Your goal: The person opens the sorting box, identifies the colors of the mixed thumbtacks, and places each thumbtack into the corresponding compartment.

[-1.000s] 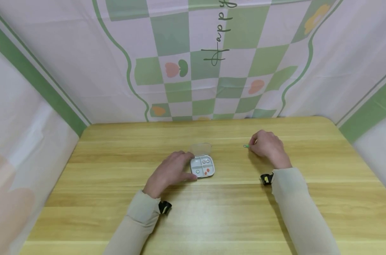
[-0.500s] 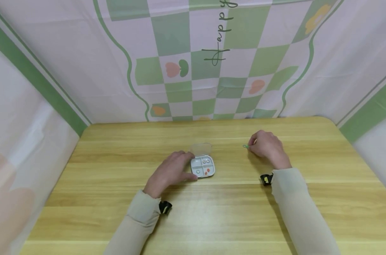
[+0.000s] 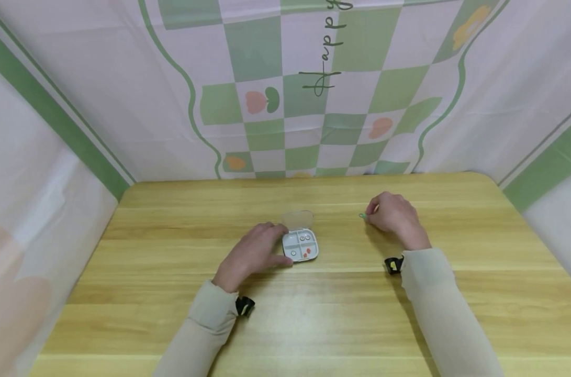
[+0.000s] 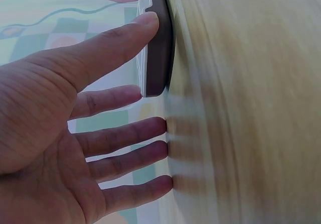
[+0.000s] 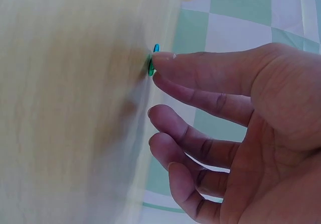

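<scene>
A white four-compartment pill box lies on the table, its clear lid raised at the back. Small round white pieces with dark centres sit in its back right and front left compartments; orange-red pieces lie front right. My left hand holds the box between thumb and index finger at its left side, the other fingers extended with tips at the tabletop. To the right, my right hand pinches a small shiny green capsule between thumb and index finger, close over the table; its other fingers are loosely bent.
The wooden table ends at the back against a green-and-white checked cloth. Cloth also hangs at the left and right sides. Each wrist wears a black strap at the sleeve cuff.
The right hand has shifted very slightly left with the capsule between its fingertips. The left hand and the pill box stay almost where they were.
</scene>
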The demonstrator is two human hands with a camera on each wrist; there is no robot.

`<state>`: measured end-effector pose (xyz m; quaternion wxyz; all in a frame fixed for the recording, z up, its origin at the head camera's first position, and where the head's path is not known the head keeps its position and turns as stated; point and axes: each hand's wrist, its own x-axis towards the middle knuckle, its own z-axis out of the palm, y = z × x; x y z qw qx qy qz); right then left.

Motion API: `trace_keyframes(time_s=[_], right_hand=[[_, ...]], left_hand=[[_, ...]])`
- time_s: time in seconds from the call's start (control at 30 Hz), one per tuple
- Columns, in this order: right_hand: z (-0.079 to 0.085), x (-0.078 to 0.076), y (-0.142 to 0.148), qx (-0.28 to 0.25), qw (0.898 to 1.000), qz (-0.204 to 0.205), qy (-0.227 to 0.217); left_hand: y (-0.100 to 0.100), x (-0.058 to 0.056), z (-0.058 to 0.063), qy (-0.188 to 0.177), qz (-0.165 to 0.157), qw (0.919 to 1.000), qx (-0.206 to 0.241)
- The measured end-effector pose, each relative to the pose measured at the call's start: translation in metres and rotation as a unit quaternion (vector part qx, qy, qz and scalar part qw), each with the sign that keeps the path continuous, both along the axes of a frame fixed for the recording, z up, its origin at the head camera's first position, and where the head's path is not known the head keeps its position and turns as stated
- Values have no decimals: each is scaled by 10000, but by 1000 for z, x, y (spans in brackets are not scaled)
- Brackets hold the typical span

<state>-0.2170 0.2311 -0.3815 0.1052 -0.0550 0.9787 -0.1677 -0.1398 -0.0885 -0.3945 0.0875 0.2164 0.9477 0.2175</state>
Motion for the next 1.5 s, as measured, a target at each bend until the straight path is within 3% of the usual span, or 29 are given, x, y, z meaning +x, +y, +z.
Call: trace_keyframes(time_s=[0.33, 0.77, 1.0, 1.27, 1.5], right_hand=[[0, 1, -1, -26, 10000, -1, -33], [14, 4, 3, -356, 9989, 301, 52], [22, 7, -4, -710, 9954, 619, 193], [30, 14, -18, -1256, 9880, 900, 11], [30, 17, -26, -1271, 9833, 1296, 152]], left_hand=[[0, 0, 1, -43, 15, 10000, -21], [0, 1, 1, -60, 20, 10000, -32], [0, 2, 2, -82, 30, 10000, -37], [0, 2, 2, -74, 31, 10000, -51], [0, 1, 2, -40, 20, 10000, -14]])
